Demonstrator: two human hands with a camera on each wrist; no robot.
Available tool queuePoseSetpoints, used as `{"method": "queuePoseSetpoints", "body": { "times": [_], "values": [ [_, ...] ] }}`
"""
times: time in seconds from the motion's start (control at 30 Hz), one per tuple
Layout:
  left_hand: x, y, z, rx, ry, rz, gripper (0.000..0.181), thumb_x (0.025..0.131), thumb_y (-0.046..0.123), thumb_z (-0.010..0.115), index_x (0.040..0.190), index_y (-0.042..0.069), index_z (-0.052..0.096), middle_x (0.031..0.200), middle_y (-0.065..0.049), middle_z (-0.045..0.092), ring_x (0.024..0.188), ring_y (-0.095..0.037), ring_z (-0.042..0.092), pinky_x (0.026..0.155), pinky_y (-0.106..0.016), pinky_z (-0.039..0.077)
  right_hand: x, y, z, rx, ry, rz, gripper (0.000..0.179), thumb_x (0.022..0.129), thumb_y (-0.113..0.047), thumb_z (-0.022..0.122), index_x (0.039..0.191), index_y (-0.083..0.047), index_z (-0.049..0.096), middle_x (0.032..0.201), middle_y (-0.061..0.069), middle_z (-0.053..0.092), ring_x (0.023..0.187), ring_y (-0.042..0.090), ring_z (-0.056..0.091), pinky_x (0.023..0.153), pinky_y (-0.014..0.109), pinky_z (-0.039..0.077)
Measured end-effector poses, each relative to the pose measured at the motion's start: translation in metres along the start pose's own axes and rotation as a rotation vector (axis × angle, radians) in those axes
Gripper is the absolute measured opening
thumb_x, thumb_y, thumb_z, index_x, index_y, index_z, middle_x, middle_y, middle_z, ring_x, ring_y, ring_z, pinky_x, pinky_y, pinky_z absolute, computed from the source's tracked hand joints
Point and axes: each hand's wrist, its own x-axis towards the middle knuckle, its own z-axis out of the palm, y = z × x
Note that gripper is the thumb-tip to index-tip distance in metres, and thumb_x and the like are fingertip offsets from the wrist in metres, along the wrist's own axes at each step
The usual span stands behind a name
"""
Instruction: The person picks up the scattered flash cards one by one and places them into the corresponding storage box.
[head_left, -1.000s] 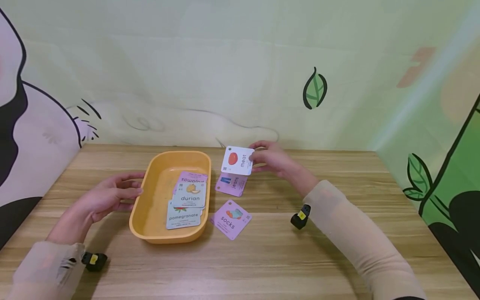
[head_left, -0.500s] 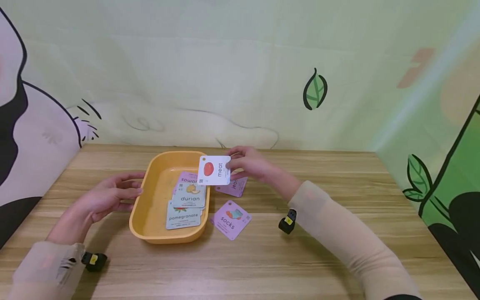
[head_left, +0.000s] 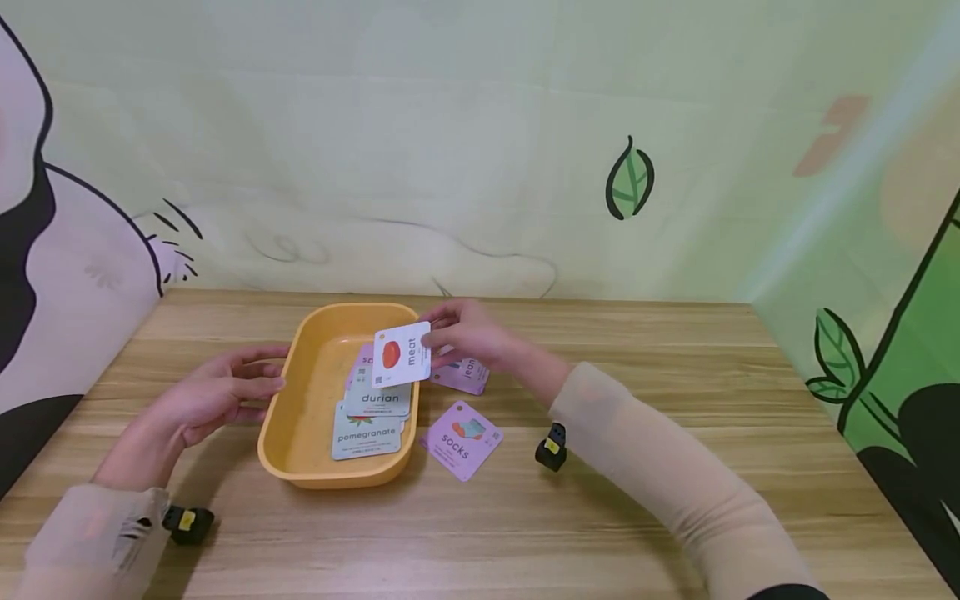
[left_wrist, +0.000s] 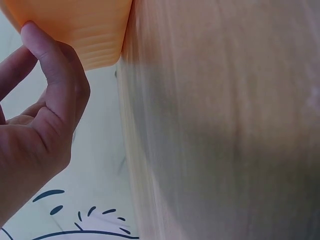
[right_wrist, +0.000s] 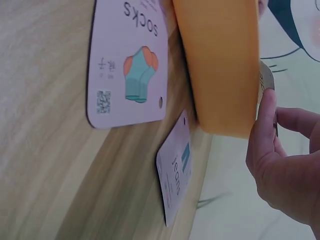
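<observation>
My right hand pinches the right end of a white flashcard printed "meat" between thumb and fingers. It holds the card over the right side of a yellow plastic tray, above the cards inside. In the right wrist view only the edge of the held card shows past the tray wall. My left hand rests its fingertips against the tray's left side, fingers loosely bent. The left wrist view shows a fingertip touching the tray's outer wall. Inside lie a durian card and a pomegranate card.
On the wooden table, right of the tray, lie two purple cards: socks and jeans, the latter partly covered by my right hand. A purple card in the tray is mostly hidden. A printed cloth backdrop stands behind the table.
My right hand has carried the meat card leftward and slightly down, from above the jeans card to over the tray. The left hand and tray have stayed in place.
</observation>
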Motion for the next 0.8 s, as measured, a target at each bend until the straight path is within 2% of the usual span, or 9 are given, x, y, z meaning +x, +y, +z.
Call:
{"method": "queuePoseSetpoints", "body": {
  "times": [0.33, 0.6, 0.8],
  "values": [
    [0.001, 0.0, 0.0, -0.008, -0.007, 0.003, 0.069, 0.106, 0.01, 0.057, 0.16, -0.005, 0.018, 0.13, -0.018, 0.047, 0.099, -0.019, 0.067, 0.086, -0.039, 0.059, 0.001, 0.004, 0.011, -0.118, 0.009, -0.066, 0.043, 0.094, 0.001, 0.072, 0.133, 0.01, 0.058, 0.099, 0.012, 0.054, 0.075, 0.021, 0.065, 0.078, 0.04, 0.061],
    [0.0, 0.0, 0.0, -0.008, -0.005, 0.0, 0.069, 0.105, 0.01, 0.058, 0.16, -0.005, 0.018, 0.131, -0.019, 0.048, 0.099, -0.019, 0.067, 0.086, -0.039, 0.059, 0.0, 0.007, 0.007, -0.204, 0.05, -0.089, 0.042, 0.094, -0.007, 0.074, 0.131, 0.005, 0.059, 0.101, 0.011, 0.059, 0.081, 0.023, 0.06, 0.077, 0.044, 0.059],
    [0.0, 0.001, 0.0, -0.006, -0.007, 0.001, 0.069, 0.105, 0.01, 0.058, 0.16, -0.005, 0.018, 0.13, -0.019, 0.048, 0.1, -0.019, 0.067, 0.086, -0.039, 0.059, 0.0, 0.009, 0.0, -0.286, 0.085, -0.063, 0.032, 0.095, -0.012, 0.073, 0.124, 0.0, 0.063, 0.104, 0.011, 0.061, 0.088, 0.022, 0.06, 0.082, 0.043, 0.058]
  ]
}}
